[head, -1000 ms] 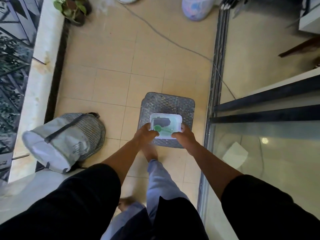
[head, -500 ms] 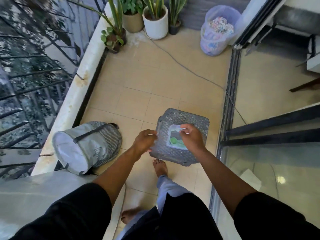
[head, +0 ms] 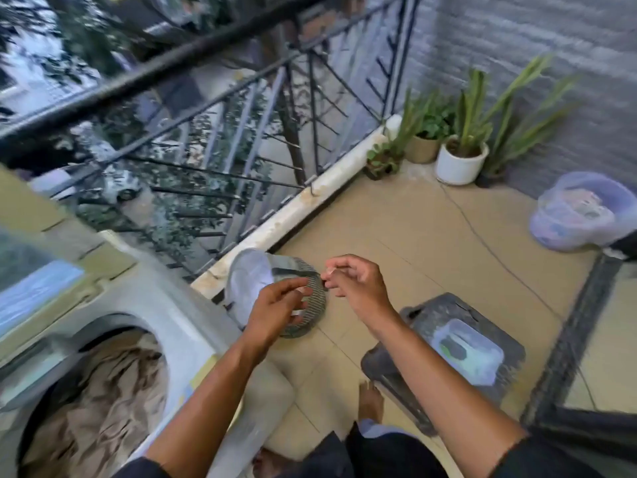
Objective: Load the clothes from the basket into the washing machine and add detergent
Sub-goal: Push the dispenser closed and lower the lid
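Beige balcony tiles (head: pixel 431 236) ran to a railing (head: pixel 206 132). Tan clothes (head: pixel 100 401) filled the washing machine (head: pixel 179 322) at lower left. Its basket (head: pixel 272 288) lay tipped beside it. Left hand (head: pixel 275 308) and right hand (head: pixel 358 284) hung loose, holding nothing. Detergent box (head: pixel 468 350) sat on the stool (head: pixel 503 326).

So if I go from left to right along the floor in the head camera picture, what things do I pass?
washing machine → tipped-over laundry basket → dark stool with the plastic box on it → purple bag at the far right.
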{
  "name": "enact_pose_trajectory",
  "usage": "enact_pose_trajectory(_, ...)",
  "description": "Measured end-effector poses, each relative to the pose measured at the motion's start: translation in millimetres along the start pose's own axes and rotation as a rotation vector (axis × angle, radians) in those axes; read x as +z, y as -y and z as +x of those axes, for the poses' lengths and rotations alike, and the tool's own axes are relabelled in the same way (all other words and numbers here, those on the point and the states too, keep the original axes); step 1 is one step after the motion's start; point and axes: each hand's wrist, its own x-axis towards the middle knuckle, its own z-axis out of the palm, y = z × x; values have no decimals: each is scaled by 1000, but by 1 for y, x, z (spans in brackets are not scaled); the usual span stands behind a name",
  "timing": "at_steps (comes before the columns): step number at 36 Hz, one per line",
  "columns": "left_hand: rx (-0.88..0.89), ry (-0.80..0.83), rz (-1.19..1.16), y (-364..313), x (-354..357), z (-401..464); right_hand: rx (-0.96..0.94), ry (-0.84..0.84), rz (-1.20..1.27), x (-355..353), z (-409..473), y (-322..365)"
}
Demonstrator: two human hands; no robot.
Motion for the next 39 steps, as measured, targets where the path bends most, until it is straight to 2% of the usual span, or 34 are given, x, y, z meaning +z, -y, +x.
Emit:
enact_pose_trajectory(12, 47, -411, -309, 71, -177, -82, -75, 355, -77, 199, -33, 31)
enact_pose_trajectory(16, 21, -541, -387, 102, -227, -105, 7, 495, -152, 258, -43, 29)
enact_pose_trajectory(20, -61, -666, -566, 140, -268, -126, 53, 599, -238, 313, -57, 22)
enact_pose_trajectory(26, -174, -766, -685, 180, -313, -144, 132, 653, -322, 384, -71, 8)
enact_pose_trajectory(32, -240, -748, -855, 202, -345, -129, 243, 663, -337, 436, -71, -9)
enact_pose_trajectory(39, -314, -813, -818, 227, -372, -104, 294, 635, -436, 471, -59, -18)
